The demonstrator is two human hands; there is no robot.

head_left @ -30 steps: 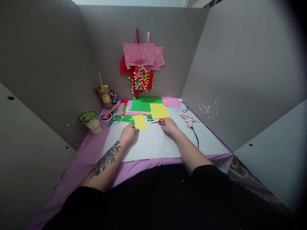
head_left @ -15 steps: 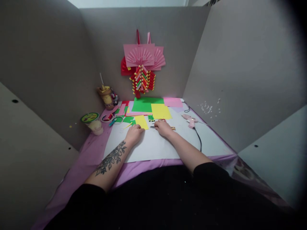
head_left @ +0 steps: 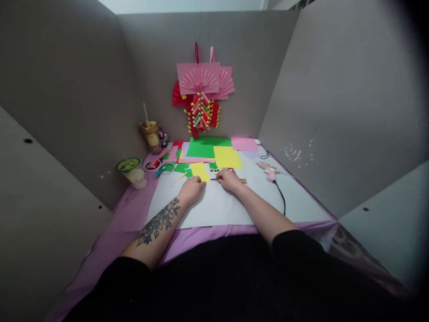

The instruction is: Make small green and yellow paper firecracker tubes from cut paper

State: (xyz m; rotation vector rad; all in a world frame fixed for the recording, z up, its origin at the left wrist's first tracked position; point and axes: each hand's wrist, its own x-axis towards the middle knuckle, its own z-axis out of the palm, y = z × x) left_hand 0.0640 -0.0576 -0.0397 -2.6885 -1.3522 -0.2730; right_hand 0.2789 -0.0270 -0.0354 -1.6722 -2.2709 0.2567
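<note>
My left hand [head_left: 193,188] rests with curled fingers at the lower edge of a yellow paper piece [head_left: 200,171]; whatever its fingertips hold is too small to make out. Fingers bent, my right hand [head_left: 228,180] lies just right of it, over a thin dark-tipped tool [head_left: 213,180] that pokes out to the left. Whether the fingers grip this tool is unclear. Short green rolls with yellow ends [head_left: 213,166] lie behind the hands. A yellow-brown stick-like end [head_left: 243,181] shows right of my right hand.
Green paper [head_left: 204,147], a yellow sheet [head_left: 228,157] and a pink sheet [head_left: 244,144] lie at the back. A pink glue gun [head_left: 269,170] with a black cord is right. Tape rings [head_left: 167,168] and a lidded cup [head_left: 133,173] stand left. Paper ornaments [head_left: 202,103] hang on the back panel.
The whole view has shifted slightly, so things sit a little further right. My left hand has moved slightly, its fingers nearer the yellow paper's lower right edge. My right hand is almost unchanged.
</note>
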